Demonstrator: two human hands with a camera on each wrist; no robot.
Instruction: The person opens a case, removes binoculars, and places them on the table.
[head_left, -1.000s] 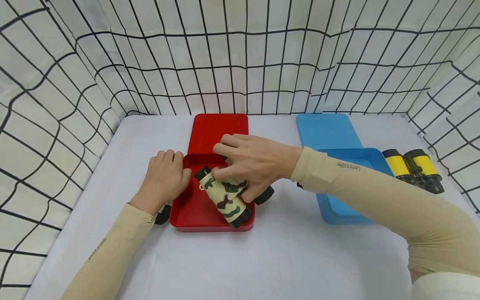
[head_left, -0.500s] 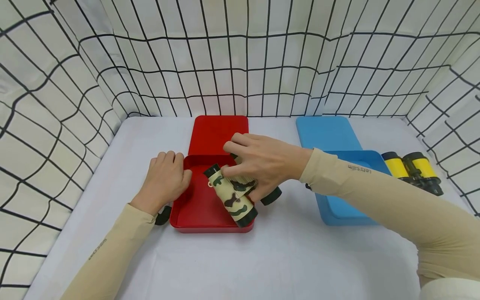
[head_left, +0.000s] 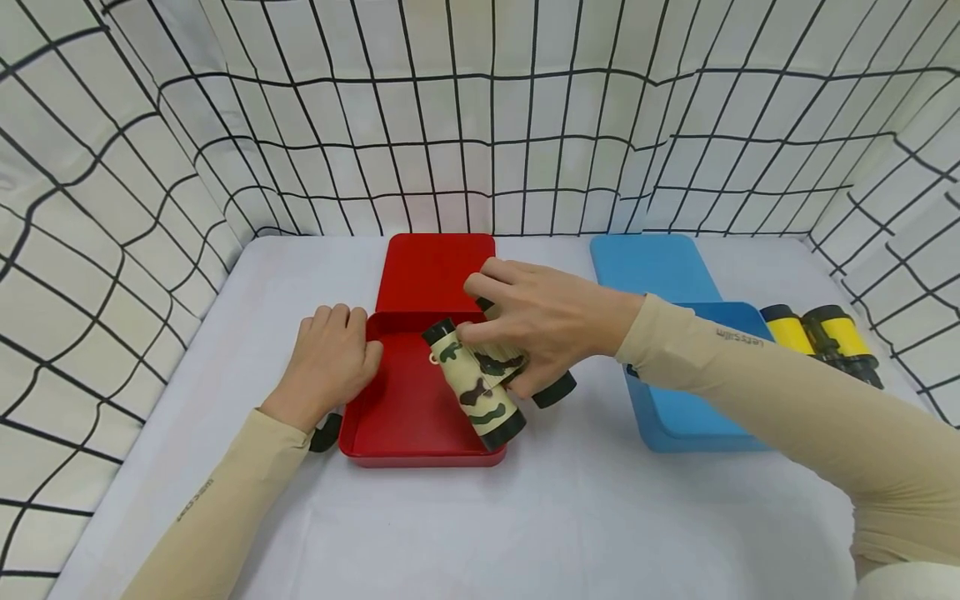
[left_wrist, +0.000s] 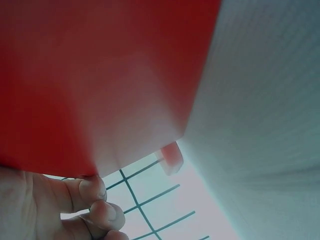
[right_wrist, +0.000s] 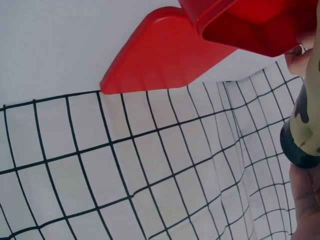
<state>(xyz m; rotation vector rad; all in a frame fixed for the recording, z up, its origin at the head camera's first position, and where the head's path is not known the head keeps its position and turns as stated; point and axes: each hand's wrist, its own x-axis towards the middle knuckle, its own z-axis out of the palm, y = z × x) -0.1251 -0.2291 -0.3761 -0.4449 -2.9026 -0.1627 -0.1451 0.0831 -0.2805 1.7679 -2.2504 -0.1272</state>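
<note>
My left hand [head_left: 332,358] grips the left rim of a red plastic box [head_left: 408,429], thumb over the edge. Up close in the left wrist view, the fingertips [left_wrist: 107,215] lie against the box wall [left_wrist: 115,95]. With my right hand [head_left: 547,317] I hold camouflage-patterned binoculars [head_left: 474,387] by their middle, from above. The binoculars tilt over the right side of the red box, one black end reaching past the rim. Their far barrel is mostly hidden under my hand. In the right wrist view a barrel [right_wrist: 307,112] shows at the right edge.
The red lid [head_left: 435,275] lies open behind its box. To the right stands a blue box [head_left: 693,421] with its lid [head_left: 652,267] open, partly covered by my right forearm. Yellow-and-black binoculars [head_left: 843,335] lie beyond it. A black wire grid [head_left: 491,137] surrounds the white table.
My right hand has moved the camouflage binoculars to the right, from over the red box's middle to its right side. My left hand has stayed at the rim.
</note>
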